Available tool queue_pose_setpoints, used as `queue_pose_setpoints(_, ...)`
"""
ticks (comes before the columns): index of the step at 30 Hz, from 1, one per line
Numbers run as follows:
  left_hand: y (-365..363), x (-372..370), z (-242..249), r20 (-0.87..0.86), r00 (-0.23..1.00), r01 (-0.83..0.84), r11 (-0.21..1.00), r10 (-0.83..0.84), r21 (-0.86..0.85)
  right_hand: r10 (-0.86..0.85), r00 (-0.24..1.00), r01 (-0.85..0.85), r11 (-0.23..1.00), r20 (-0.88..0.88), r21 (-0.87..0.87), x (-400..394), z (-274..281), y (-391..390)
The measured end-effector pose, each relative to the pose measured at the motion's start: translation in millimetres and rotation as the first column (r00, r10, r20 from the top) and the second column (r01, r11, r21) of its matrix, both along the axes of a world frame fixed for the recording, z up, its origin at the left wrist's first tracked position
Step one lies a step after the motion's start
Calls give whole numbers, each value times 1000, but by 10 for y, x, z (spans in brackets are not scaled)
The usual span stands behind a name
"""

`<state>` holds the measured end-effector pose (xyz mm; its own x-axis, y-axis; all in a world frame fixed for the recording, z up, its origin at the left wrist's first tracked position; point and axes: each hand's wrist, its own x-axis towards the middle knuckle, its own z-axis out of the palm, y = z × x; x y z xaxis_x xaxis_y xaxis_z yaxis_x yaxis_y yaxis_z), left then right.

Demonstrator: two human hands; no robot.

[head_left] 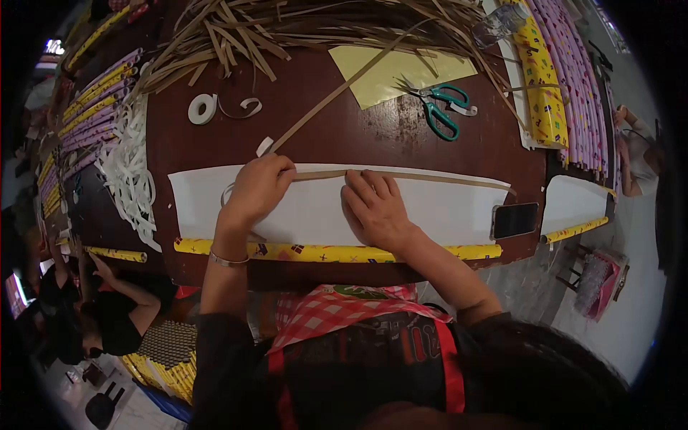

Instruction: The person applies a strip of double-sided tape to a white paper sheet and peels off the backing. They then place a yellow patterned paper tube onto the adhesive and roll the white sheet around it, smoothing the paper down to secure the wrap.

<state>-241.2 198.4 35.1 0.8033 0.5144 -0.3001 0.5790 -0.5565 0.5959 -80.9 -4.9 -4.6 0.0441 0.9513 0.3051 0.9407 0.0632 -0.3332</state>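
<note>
A white paper sheet (444,211) lies across the table before me, a rolled yellow patterned part (337,252) along its near edge. Along the far edge runs a flat brown strip (437,178). My left hand (258,190) is closed over the strip's left part, fingertips pinched at the paper's edge. Beside those fingertips are a small white piece of tape (264,147) and a long brown strip (330,100) slanting up to the pile; whether the two strips join is hidden. My right hand (373,208) lies on the sheet, fingers extended and pressing the strip.
Green-handled scissors (438,115) rest partly on a yellow sheet (351,68). Nearby are a white tape roll (202,109), a phone (514,220) and a heap of brown strips (315,29). White strips (129,172) and patterned rolls (573,93) flank the table. Other people work at both sides.
</note>
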Motion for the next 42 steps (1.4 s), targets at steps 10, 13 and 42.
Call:
queue_pose_setpoints(10, 213, -223, -77, 183, 982, -51, 996, 37, 73, 10, 1000, -10, 1000, 23, -1, -10, 12, 26)
queue_pose_setpoints(13, 294, -378, -20, 197, 978, -81, 992, 61, 94, 5, 1000, -5, 1000, 12, -8, -18, 37, 40)
queue_pose_setpoints(42, 1286, -1807, 0, 350, 842, -509, 389, 410, 768, 13, 1000, -11, 998, 29, -63, -11, -13, -6)
